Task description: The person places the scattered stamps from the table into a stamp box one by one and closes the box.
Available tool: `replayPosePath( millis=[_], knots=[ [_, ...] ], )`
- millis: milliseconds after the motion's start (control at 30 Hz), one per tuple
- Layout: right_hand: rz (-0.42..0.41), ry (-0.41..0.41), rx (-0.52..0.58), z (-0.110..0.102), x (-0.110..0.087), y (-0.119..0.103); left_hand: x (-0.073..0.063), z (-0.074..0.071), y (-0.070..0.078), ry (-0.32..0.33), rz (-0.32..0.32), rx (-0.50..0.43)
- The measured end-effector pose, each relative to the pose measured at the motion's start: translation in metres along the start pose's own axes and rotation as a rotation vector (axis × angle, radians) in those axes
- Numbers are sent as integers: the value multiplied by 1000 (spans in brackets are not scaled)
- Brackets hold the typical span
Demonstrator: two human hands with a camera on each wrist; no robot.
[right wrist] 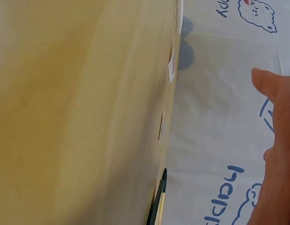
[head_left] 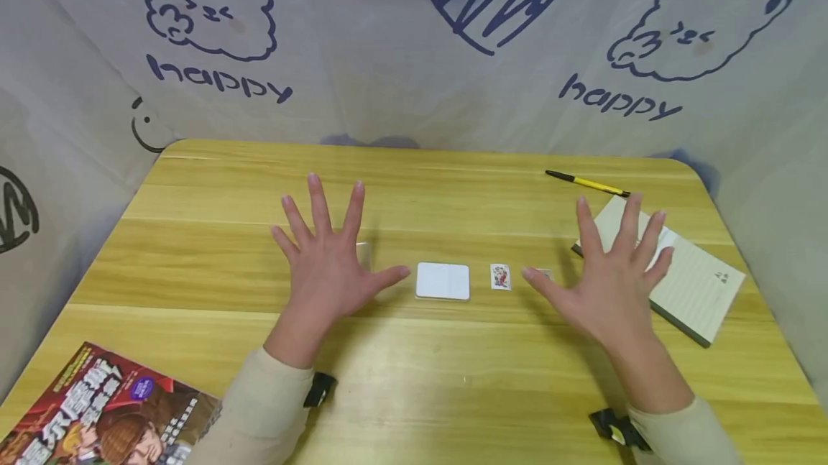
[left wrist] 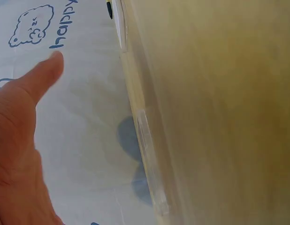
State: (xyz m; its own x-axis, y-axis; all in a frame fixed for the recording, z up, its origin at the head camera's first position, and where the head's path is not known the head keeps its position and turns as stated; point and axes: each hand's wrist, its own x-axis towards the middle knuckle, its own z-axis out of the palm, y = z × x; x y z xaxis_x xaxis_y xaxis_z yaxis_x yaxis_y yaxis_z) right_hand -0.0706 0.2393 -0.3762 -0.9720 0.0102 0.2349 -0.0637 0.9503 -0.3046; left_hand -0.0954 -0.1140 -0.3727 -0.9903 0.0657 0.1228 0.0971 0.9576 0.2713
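Observation:
My left hand [head_left: 330,267] hovers over the table with its fingers spread and nothing in them. Behind it, a clear flat plastic piece [head_left: 364,255] is partly hidden; the left wrist view shows this clear piece [left wrist: 152,161] edge-on. A white rectangular block [head_left: 443,281], like a small box or stack of cards, lies just right of the left thumb. Right of that lies a small printed card [head_left: 500,277] with a colourful figure. With fingers likewise spread and empty, my right hand [head_left: 611,285] is held above the table; its thumb partly covers a second small card [head_left: 545,274].
An open lined notebook [head_left: 701,282] lies under and beyond the right hand, with a yellow and black pen [head_left: 589,183] behind it. At the front left is a colourful comic-style book [head_left: 110,415]. White cloth [head_left: 401,91] with blue drawings hangs around the wooden table [head_left: 414,379].

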Motion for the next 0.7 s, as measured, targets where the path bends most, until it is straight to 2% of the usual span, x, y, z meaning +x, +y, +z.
replayPosePath(
  millis=[167,233,333,500,600,700],
  knots=[
    [-13,65,90,0,-5,4,-1,0,-2,36,28,-73],
    [-5,79,157,-2,-7,5,-2,0,-3,55,45,-142],
    [45,52,267,-3,-11,5,-3,1,-3,56,60,-271],
    [157,-38,420,2,-17,2,-5,2,-2,-56,35,-536],
    [168,-101,556,10,-17,-1,-5,7,0,-142,18,-680],
    [157,-149,715,21,-16,-6,-6,14,2,-218,13,-760]
  ],
)
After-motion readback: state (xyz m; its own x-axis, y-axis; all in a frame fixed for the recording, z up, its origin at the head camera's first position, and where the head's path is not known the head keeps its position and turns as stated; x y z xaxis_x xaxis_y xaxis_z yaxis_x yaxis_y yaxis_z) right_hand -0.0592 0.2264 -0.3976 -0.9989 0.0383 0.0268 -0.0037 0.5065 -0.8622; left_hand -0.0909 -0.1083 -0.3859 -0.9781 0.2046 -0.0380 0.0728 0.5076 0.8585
